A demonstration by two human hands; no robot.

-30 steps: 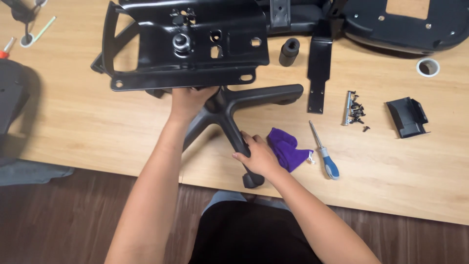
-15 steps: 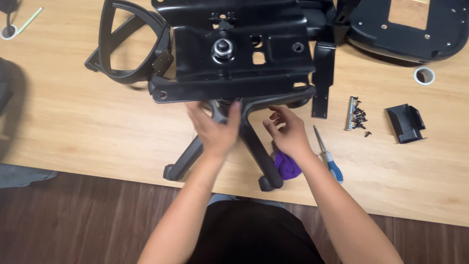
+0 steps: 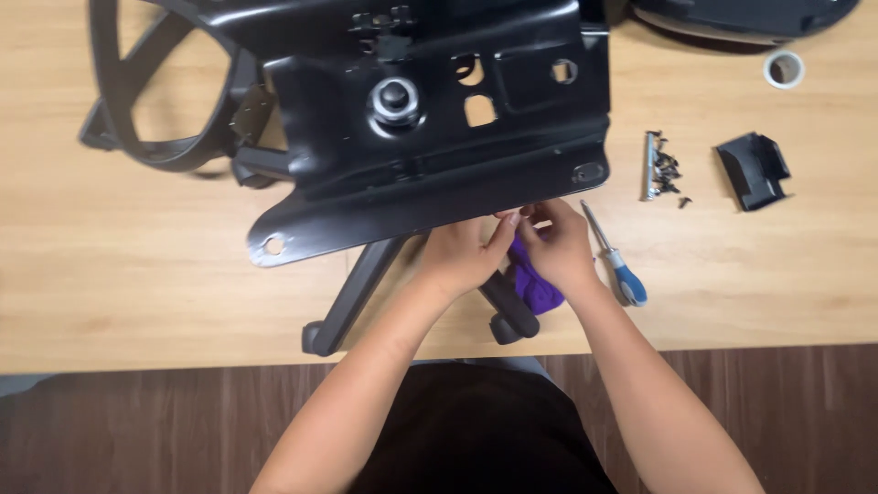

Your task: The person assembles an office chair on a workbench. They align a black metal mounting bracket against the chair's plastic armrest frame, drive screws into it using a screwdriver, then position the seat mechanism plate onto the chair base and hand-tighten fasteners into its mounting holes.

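Observation:
A large black metal seat plate [image 3: 430, 119] with a round silver-rimmed socket lies tilted across the table's middle. Under its lower edge sticks out a black chair base [image 3: 352, 297] with legs ending at the table's front edge. My left hand [image 3: 462, 256] wraps over the base's hub just below the plate. My right hand [image 3: 560, 245] is beside it with fingers curled at the plate's lower edge, its fingertips meeting those of the left. A purple cloth [image 3: 535, 288] lies under and between both hands. What the right fingers pinch is hidden.
A blue-handled screwdriver [image 3: 617, 265] lies right of my right hand. Further right are a pile of screws [image 3: 663, 169], a small black plastic part [image 3: 752, 169] and a tape roll [image 3: 784, 69]. A black armrest loop [image 3: 155, 101] sits at left; another black chair part [image 3: 741, 14] at top right.
The view has closed in on the plate. My left hand stays on the base's hub. My right hand moved from the base leg up to the plate's lower edge, meeting the left.

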